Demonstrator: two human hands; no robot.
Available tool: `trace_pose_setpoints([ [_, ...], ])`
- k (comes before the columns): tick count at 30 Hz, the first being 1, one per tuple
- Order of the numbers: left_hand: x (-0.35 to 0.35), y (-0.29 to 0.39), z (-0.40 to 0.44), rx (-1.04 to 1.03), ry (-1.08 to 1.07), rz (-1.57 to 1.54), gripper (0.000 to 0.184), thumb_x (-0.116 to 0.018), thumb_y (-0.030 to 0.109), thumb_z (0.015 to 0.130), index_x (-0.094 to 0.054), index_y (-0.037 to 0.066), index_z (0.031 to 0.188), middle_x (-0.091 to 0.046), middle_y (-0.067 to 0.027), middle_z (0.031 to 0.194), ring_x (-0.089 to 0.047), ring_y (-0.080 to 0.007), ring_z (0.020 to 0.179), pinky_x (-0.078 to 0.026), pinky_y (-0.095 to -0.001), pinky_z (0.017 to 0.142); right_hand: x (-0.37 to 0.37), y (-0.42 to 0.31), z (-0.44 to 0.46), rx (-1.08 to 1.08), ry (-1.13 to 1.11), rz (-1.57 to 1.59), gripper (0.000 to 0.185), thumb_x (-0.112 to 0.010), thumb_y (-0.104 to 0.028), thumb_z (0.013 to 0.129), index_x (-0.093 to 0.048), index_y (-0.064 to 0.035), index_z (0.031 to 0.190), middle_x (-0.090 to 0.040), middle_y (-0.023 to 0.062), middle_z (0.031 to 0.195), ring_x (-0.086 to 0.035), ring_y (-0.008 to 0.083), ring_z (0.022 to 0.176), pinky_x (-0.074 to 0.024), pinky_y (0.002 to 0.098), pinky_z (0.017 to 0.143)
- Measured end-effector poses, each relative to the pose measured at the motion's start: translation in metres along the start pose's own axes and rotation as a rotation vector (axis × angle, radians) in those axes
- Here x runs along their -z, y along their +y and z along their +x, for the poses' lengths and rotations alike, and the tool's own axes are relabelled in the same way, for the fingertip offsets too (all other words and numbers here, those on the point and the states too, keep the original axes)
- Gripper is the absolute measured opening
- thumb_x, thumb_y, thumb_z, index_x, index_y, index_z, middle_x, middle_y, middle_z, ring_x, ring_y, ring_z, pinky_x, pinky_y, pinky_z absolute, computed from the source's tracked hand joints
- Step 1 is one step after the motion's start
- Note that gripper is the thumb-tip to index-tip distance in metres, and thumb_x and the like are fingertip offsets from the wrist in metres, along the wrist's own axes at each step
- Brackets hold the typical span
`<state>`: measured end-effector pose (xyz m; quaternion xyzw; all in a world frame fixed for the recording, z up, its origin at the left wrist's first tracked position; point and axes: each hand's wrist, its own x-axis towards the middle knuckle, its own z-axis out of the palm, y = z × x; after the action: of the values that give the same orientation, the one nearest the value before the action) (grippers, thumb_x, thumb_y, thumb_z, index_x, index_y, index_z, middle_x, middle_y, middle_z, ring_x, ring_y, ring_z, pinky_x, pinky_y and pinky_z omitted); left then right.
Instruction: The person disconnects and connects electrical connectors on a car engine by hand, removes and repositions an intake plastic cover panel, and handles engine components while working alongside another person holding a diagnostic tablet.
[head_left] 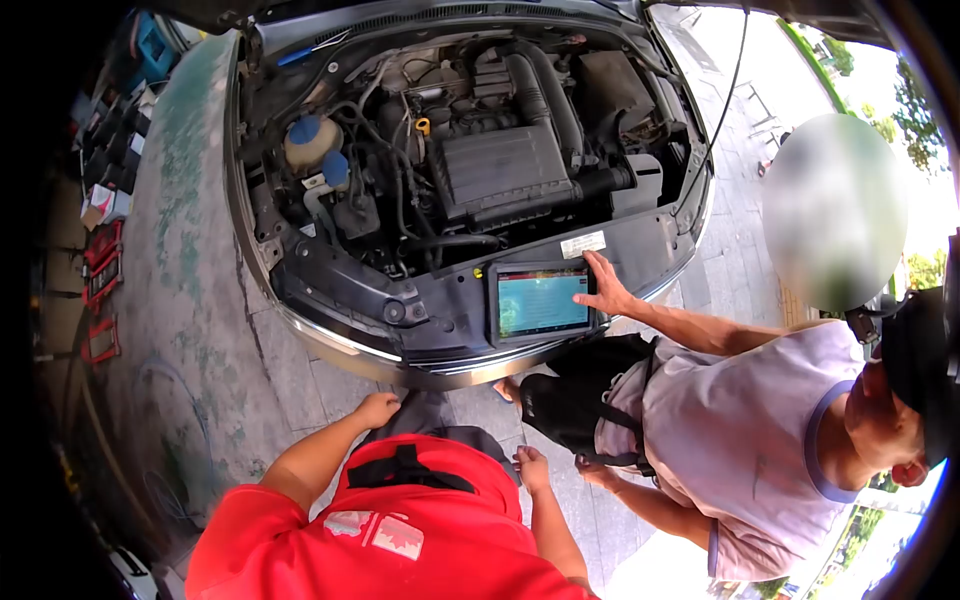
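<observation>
My left hand (378, 410) hangs low beside my dark trousers, just short of the car's front bumper (420, 376). Its fingers are curled in, and no object shows in them. On the other side of my body, my right hand (532, 468) is down near my hip, its fingers bent, with nothing visible in it. A tablet (543, 302) in a dark case lies on the front panel of the open engine bay, its screen lit. Another person's hand (606, 288) touches the tablet's right side, apart from both my hands.
The engine bay holds a black engine cover (500, 172), a reservoir with a blue cap (305, 130) and a yellow dipstick handle (423, 127). A co-worker in a pale shirt (745, 420) stands close on my right. Red tool cases (102, 265) lie at the far left.
</observation>
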<state>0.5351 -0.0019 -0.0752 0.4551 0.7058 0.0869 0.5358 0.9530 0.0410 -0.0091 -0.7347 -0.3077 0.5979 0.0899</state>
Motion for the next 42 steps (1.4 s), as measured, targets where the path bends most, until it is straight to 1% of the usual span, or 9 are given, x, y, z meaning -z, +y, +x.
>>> trace_pose_setpoints([
  [17,0.004,-0.018,-0.032,0.222,0.002,0.074,0.039,-0.062,0.030,0.088,-0.066,0.002,0.115,-0.069,-0.0203,0.105,-0.067,-0.0345,0.099,-0.051,-0.0390,0.090,-0.054,-0.270,0.058,0.563,-0.158,0.015,0.029,-0.059,-0.017,0.097,-0.062,0.0049,0.116,-0.069,0.0090,0.091,-0.064,0.0120,0.079,-0.0516,0.0274,0.072],
  [22,-0.017,-0.016,-0.036,0.158,0.044,-0.026,0.032,-0.059,0.022,0.091,-0.067,0.003,0.115,-0.069,-0.0204,0.106,-0.067,-0.0340,0.100,-0.052,-0.0387,0.088,-0.019,-0.374,0.119,0.819,0.142,-0.135,0.020,-0.062,-0.017,0.093,-0.066,0.0018,0.099,-0.068,0.0161,0.078,-0.066,0.0217,0.070,-0.0505,0.0335,0.066],
  [23,-0.015,-0.011,-0.039,0.150,0.033,-0.012,0.032,-0.059,0.022,0.091,-0.067,0.003,0.115,-0.069,-0.0204,0.106,-0.067,-0.0340,0.100,-0.052,-0.0387,0.088,-0.005,-0.396,0.140,0.893,0.241,-0.232,0.022,-0.059,-0.018,0.094,-0.067,0.0018,0.096,-0.067,0.0118,0.075,-0.065,0.0187,0.069,-0.0497,0.0297,0.066],
  [24,-0.012,-0.003,-0.043,0.205,0.036,-0.022,0.033,-0.059,0.023,0.091,-0.067,0.002,0.115,-0.069,-0.0206,0.105,-0.067,-0.0336,0.100,-0.052,-0.0385,0.089,0.030,-0.427,0.158,1.259,0.401,-0.612,0.026,-0.058,-0.023,0.093,-0.068,0.0015,0.093,-0.068,0.0176,0.077,-0.068,0.0274,0.073,-0.0514,0.0351,0.068],
  [25,-0.011,0.001,-0.046,0.259,0.042,-0.035,0.034,-0.059,0.023,0.091,-0.066,0.001,0.115,-0.069,-0.0208,0.105,-0.067,-0.0331,0.100,-0.052,-0.0383,0.089,0.023,-0.443,0.172,0.857,0.469,-0.284,0.029,-0.059,-0.026,0.092,-0.068,0.0017,0.091,-0.068,0.0206,0.080,-0.068,0.0354,0.079,-0.0524,0.0403,0.072],
  [26,-0.008,0.006,-0.048,0.251,0.040,-0.026,0.034,-0.059,0.023,0.091,-0.066,0.001,0.115,-0.069,-0.0208,0.105,-0.067,-0.0331,0.100,-0.052,-0.0383,0.089,0.036,-0.464,0.196,0.716,0.554,-0.242,0.030,-0.060,-0.026,0.091,-0.068,0.0019,0.090,-0.069,0.0213,0.081,-0.068,0.0383,0.082,-0.0527,0.0435,0.074],
  [28,-0.013,0.000,-0.056,0.277,0.065,-0.033,0.035,-0.059,0.025,0.091,-0.066,0.000,0.115,-0.069,-0.0216,0.104,-0.067,-0.0324,0.099,-0.052,-0.0380,0.089,0.067,-0.492,0.241,0.706,0.744,-0.420,0.032,-0.061,-0.027,0.088,-0.070,0.0033,0.087,-0.069,0.0242,0.085,-0.067,0.0403,0.087,-0.0519,0.0458,0.081],
  [31,-0.011,0.009,-0.063,0.296,0.059,-0.012,0.037,-0.059,0.026,0.090,-0.066,0.000,0.115,-0.070,-0.0219,0.102,-0.068,-0.0324,0.097,-0.052,-0.0385,0.087,0.108,-0.507,0.294,0.433,0.659,-0.660,0.039,-0.062,-0.033,0.089,-0.070,0.0054,0.096,-0.067,0.0265,0.103,-0.064,0.0394,0.103,-0.0501,0.0454,0.091],
  [42,0.003,0.076,-0.002,0.356,-0.110,-0.010,0.041,-0.063,0.031,0.089,-0.065,0.003,0.119,-0.070,-0.0187,0.105,-0.069,-0.0291,0.098,-0.053,-0.0369,0.087,0.148,-0.479,0.355,0.411,0.534,-0.470,0.044,-0.076,-0.041,0.079,-0.068,0.0023,0.081,-0.069,0.0233,0.087,-0.067,0.0377,0.088,-0.0506,0.0437,0.081],
])
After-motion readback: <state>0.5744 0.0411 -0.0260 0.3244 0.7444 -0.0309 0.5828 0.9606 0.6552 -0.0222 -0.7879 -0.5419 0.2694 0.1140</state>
